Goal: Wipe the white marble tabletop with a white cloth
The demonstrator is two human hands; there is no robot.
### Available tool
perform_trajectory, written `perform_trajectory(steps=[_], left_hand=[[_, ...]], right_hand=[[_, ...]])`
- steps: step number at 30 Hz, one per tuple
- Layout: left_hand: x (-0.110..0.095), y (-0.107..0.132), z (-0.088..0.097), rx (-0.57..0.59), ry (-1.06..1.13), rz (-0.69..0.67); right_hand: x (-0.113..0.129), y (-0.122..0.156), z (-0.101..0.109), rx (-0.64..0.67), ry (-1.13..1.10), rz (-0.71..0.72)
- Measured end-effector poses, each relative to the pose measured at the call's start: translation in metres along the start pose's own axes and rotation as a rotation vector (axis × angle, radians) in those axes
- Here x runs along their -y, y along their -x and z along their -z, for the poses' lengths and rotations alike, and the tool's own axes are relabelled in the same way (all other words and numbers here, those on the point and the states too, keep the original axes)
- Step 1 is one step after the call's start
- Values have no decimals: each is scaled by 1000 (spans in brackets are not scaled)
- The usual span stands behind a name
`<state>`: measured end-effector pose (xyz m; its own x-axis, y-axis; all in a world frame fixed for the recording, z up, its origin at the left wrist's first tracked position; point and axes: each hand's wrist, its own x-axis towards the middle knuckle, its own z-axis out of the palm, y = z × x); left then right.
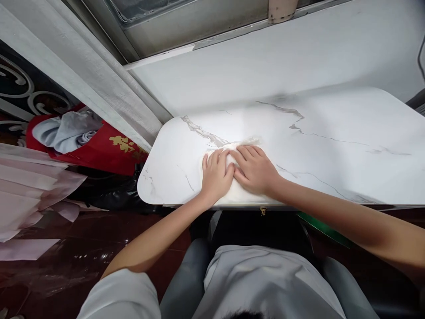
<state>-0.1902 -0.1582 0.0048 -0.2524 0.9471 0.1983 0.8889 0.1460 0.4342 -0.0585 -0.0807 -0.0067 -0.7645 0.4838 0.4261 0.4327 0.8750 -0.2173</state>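
Just left of centre in the frame, laid palm-down and side by side on a white cloth [244, 143], with the left hand [215, 175] and the right hand [255, 170] touching along their inner edges. Gripping nothing: fingers of both stretched out straight, close together and flat on the fabric, none curled round it. Probably held this way to spread pressure over a wide patch and to pin thin, soft stuff down without bunching it. Probably set close together so as to cover the middle of the piece and leave only its edges free. Mostly hidden beneath the palms, showing only as a fuzzy pale fringe above the fingertips and a strip below the wrists. Hard to say whether woven cloth or soft paper, being almost the same white as the surface below. Lying near the rounded left corner of the marbled table [332, 133], close to its front edge, likely because within easy reach of both forearms coming in from the lower corners of the frame. At lower centre, a lap in grey trousers [265, 279], tucked up to the table edge. At left, over the dark red floor [83, 252], pink sheets [29, 186] and a red fabric [106, 150] with a gold motif, bearing a crumpled blue-grey garment [66, 130]. Along the top, a window frame [199, 26].
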Motion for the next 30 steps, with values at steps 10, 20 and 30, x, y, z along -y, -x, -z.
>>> perform_trajectory(steps=[10,20,30], left_hand=[[20,-123,-22,-110,48,33],[31,-205,-40,-141,87,11],[41,-254,-55,-189,153,-19]], right_hand=[[-81,-91,-27,64,45,-32],[-142,-142,-43,30,0,-78],[-167,-171,-43,37,98,-163]])
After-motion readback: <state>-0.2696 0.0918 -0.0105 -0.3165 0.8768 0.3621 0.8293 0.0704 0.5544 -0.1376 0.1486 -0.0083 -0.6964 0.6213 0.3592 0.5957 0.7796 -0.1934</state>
